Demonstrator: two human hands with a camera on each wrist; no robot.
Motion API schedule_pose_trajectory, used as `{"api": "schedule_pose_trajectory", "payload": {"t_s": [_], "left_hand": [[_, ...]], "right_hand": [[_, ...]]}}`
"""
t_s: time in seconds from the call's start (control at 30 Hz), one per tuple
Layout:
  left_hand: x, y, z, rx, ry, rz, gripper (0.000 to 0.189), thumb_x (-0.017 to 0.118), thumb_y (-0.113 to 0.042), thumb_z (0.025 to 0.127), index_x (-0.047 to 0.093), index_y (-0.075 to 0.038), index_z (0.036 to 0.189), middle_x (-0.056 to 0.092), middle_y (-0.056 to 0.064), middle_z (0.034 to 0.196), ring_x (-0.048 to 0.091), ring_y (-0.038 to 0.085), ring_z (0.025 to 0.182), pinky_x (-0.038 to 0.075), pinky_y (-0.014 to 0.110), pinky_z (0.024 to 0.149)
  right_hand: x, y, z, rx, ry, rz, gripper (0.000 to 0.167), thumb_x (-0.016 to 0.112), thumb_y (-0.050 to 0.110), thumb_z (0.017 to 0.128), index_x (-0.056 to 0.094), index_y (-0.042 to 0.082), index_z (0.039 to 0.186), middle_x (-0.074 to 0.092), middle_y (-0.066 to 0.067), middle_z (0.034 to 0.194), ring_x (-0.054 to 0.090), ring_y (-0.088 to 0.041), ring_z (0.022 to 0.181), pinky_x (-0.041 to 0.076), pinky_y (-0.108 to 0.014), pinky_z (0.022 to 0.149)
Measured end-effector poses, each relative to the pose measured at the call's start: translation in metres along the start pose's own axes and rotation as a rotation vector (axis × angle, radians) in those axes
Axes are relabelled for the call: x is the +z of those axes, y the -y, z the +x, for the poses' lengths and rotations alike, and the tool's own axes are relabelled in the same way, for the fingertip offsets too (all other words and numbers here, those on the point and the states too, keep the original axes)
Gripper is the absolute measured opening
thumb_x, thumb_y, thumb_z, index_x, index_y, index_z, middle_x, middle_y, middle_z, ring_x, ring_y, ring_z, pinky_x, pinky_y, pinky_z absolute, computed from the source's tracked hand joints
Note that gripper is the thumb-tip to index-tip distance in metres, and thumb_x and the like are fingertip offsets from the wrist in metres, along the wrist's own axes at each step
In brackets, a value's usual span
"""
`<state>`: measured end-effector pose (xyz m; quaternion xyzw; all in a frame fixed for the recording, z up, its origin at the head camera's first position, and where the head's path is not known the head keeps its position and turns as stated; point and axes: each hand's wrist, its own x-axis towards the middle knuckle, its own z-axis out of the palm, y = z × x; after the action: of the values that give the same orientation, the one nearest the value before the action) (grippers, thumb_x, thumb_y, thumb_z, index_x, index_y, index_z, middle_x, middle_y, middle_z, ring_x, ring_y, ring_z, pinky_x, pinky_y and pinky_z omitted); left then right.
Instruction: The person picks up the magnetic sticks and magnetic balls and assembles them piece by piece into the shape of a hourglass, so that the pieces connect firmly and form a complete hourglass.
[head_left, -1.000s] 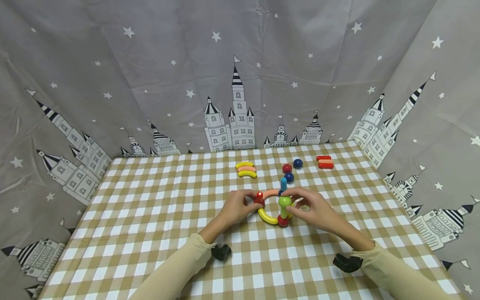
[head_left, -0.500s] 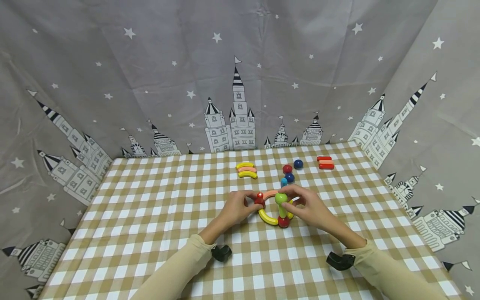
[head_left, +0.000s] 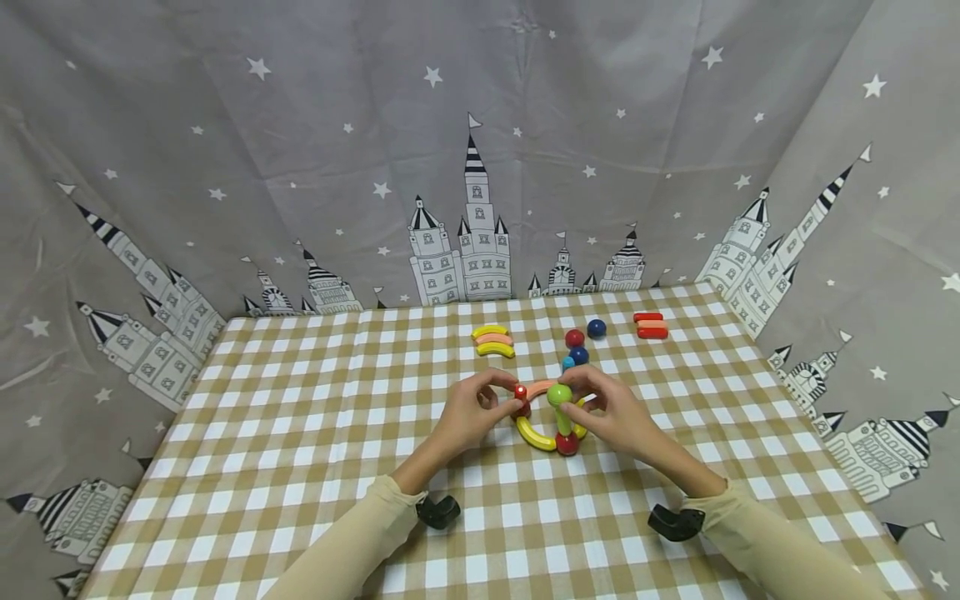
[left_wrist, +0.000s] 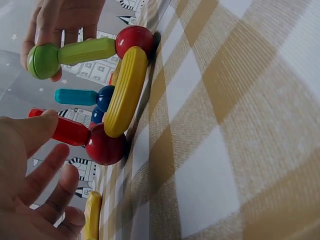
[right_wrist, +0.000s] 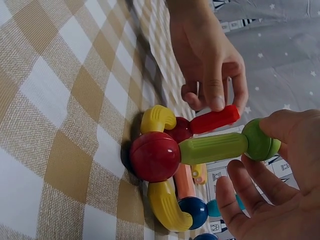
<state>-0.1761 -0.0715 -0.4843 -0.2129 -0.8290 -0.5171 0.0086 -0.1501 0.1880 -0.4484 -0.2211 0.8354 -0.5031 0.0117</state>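
Note:
My left hand [head_left: 468, 410] pinches a red stick [left_wrist: 70, 131] that stands on a red ball [left_wrist: 106, 146]. Between thumb and finger, my right hand [head_left: 617, 412] grips a green ball [right_wrist: 260, 140] atop a light-green stick [right_wrist: 214, 148]. That stick rises from another red ball [right_wrist: 155, 156]. Yellow curved bars [left_wrist: 126, 92] and a peach curved bar [head_left: 542, 387] link the balls into a ring on the cloth. At the ring's far side, a light-blue stick [left_wrist: 75, 96] stands on a dark-blue ball [right_wrist: 192, 213], partly hidden by my right hand in the head view.
Behind the ring lie a loose red ball [head_left: 574, 337] and two dark-blue balls [head_left: 596, 327]. Yellow and peach curved bars [head_left: 493, 340] are grouped at back left, red and peach straight bars [head_left: 651, 326] at back right. A checked cloth [head_left: 300, 433] covers the table before a grey curtain.
My right hand has shifted left with the green ball, tipping the light-green stick's top that way. The left hand's fingers have moved up slightly along the red stick.

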Motion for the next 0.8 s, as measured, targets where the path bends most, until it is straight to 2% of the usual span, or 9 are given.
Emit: {"api": "schedule_pose_trajectory", "payload": {"t_s": [0.3, 0.57, 0.8], "left_hand": [[0.006, -0.005, 0.005, 0.061, -0.017, 0.008, 0.017, 0.081, -0.016, 0.090, 0.076, -0.015, 0.106, 0.076, -0.006, 0.099, 0.059, 0.010, 0.070, 0.045, 0.022, 0.060], [0.014, -0.007, 0.009, 0.151, 0.016, 0.041, 0.017, 0.081, -0.011, 0.090, 0.076, -0.011, 0.106, 0.076, -0.003, 0.101, 0.060, 0.010, 0.071, 0.051, 0.028, 0.064], [0.017, -0.008, 0.009, 0.156, 0.026, 0.060, 0.021, 0.082, -0.011, 0.089, 0.076, -0.009, 0.109, 0.075, -0.002, 0.101, 0.059, 0.011, 0.072, 0.050, 0.025, 0.065]], "right_hand": [[0.003, 0.000, 0.000, 0.018, -0.015, 0.003, 0.028, 0.075, 0.013, 0.095, 0.063, 0.011, 0.120, 0.068, -0.002, 0.111, 0.067, -0.020, 0.093, 0.059, -0.033, 0.078], [0.005, -0.001, 0.001, 0.015, -0.017, -0.009, 0.028, 0.075, 0.015, 0.096, 0.063, 0.013, 0.120, 0.068, -0.001, 0.110, 0.066, -0.021, 0.091, 0.059, -0.035, 0.076], [0.007, -0.001, 0.003, 0.018, -0.020, -0.033, 0.027, 0.075, 0.015, 0.096, 0.063, 0.013, 0.120, 0.069, -0.001, 0.109, 0.067, -0.021, 0.091, 0.059, -0.034, 0.077]]}}
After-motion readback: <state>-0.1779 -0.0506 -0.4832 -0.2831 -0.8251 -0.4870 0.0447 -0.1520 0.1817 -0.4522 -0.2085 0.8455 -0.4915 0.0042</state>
